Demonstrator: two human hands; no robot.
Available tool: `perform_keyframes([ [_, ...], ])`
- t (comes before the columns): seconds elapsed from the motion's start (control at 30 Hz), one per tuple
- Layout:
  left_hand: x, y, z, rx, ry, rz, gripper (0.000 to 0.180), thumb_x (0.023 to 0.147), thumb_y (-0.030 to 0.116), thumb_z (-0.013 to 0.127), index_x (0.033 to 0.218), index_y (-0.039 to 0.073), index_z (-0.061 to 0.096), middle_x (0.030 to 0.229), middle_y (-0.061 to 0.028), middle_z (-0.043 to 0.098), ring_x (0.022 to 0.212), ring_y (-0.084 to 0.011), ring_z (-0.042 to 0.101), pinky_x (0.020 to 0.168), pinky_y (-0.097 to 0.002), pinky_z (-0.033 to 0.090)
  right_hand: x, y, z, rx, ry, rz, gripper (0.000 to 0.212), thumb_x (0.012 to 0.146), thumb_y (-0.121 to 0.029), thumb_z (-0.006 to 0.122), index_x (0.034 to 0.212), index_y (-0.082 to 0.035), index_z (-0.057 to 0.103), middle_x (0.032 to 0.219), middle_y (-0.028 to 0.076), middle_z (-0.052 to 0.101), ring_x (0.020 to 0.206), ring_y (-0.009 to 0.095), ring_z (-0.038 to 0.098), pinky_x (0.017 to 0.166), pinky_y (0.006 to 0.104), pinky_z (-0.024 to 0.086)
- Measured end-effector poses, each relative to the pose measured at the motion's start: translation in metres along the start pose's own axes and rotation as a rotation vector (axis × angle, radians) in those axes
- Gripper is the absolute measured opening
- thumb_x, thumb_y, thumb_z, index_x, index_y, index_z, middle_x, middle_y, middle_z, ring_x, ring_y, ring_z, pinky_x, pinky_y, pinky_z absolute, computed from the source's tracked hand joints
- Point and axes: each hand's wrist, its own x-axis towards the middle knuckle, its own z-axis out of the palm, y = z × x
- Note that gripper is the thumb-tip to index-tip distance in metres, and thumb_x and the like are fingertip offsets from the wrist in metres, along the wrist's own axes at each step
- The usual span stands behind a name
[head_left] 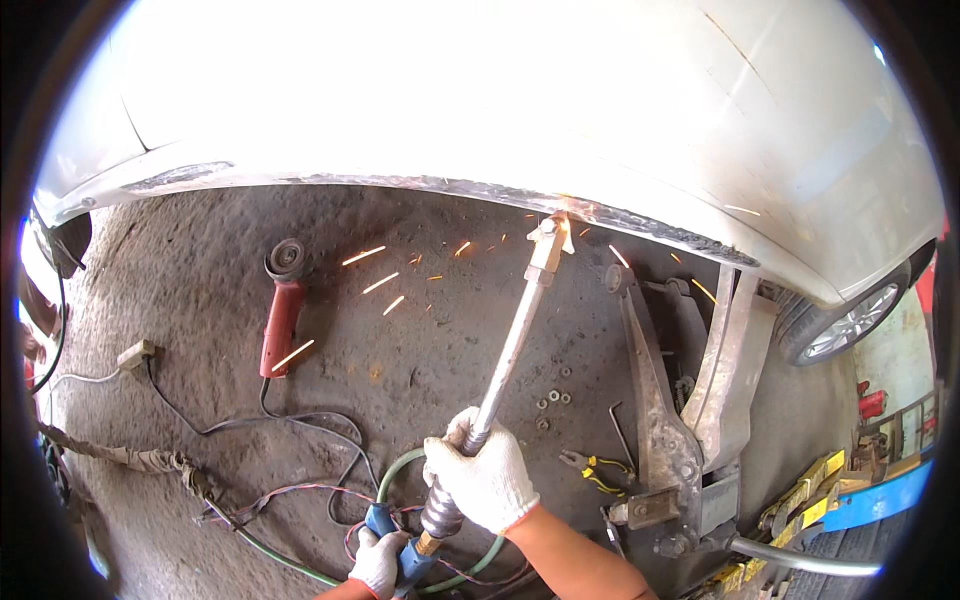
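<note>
My right hand (488, 478), in a white knit glove, is closed around the metal shaft of a long dent puller (512, 350). My left hand (376, 562), gloved too, grips its blue handle (415, 565) at the lower edge. A ribbed dark weight sits on the shaft between both hands. The puller's metal head (548, 245) touches the scraped, bare-metal sill (600, 212) of a white car (450, 100). At that contact it glows orange, and sparks fly out to both sides.
A red angle grinder (283, 325) lies on the floor at left, its cord near a socket block (136, 354). Cables and a green hose loop beside my hands. Yellow-handled pliers (597, 470), several nuts (555, 397) and a steel clamp stand (670, 430) are at right.
</note>
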Motion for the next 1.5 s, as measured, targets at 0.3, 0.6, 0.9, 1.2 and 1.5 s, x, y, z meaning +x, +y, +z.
perform_keyframes([
  [0.3, -0.003, 0.011, 0.005, 0.052, -0.073, -0.094, 0.034, 0.091, 0.020, 0.062, 0.118, 0.007, 0.046, 0.102, -0.0126, 0.058, 0.085, -0.0237, 0.064, 0.071, -0.0405, 0.055, 0.001, -0.016, -0.006, 0.059, -0.040, -0.006, 0.019, 0.087, 0.002, 0.066, 0.087, -0.006, 0.049, 0.068, 0.007, 0.059, 0.058, 0.017, 0.063, 0.052, 0.0305, 0.051],
  [0.6, -0.006, 0.004, -0.003, 0.039, 0.058, 0.005, 0.036, 0.088, 0.020, 0.063, 0.116, 0.007, 0.044, 0.102, -0.0128, 0.056, 0.084, -0.0227, 0.062, 0.069, -0.0392, 0.056, 0.016, -0.044, -0.003, 0.199, -0.133, -0.044, 0.009, 0.092, -0.005, 0.065, 0.090, -0.005, 0.055, 0.067, 0.005, 0.060, 0.050, 0.014, 0.057, 0.042, 0.0303, 0.046],
  [0.9, -0.009, 0.014, -0.002, -0.017, 0.146, 0.097, 0.039, 0.086, 0.016, 0.065, 0.116, 0.005, 0.042, 0.101, -0.0135, 0.054, 0.085, -0.0244, 0.061, 0.072, -0.0405, 0.056, 0.003, -0.014, -0.009, -0.217, -0.096, -0.249, 0.011, 0.090, -0.006, 0.068, 0.096, -0.005, 0.059, 0.074, 0.000, 0.060, 0.067, 0.010, 0.060, 0.059, 0.0285, 0.052],
  [1.2, 0.029, -0.026, -0.030, 0.041, 0.093, 0.208, 0.046, 0.088, 0.016, 0.061, 0.129, 0.010, 0.041, 0.109, -0.0120, 0.055, 0.093, -0.0246, 0.062, 0.075, -0.0395, 0.056, 0.046, -0.035, -0.009, 0.825, -0.582, 0.098, 0.064, 0.097, -0.070, 0.037, 0.063, -0.016, 0.041, 0.048, -0.004, 0.032, 0.038, 0.011, 0.028, 0.037, 0.0278, 0.027],
  [1.5, 0.031, -0.016, -0.031, 0.070, 0.225, 0.165, 0.050, 0.085, 0.017, 0.066, 0.126, 0.003, 0.043, 0.105, -0.0117, 0.058, 0.087, -0.0207, 0.059, 0.077, -0.0345, 0.052, 0.028, 0.011, -0.015, 0.749, 0.005, -0.001, 0.053, 0.098, -0.061, 0.048, 0.077, -0.013, 0.047, 0.061, -0.001, 0.044, 0.048, 0.011, 0.041, 0.044, 0.0257, 0.036],
])
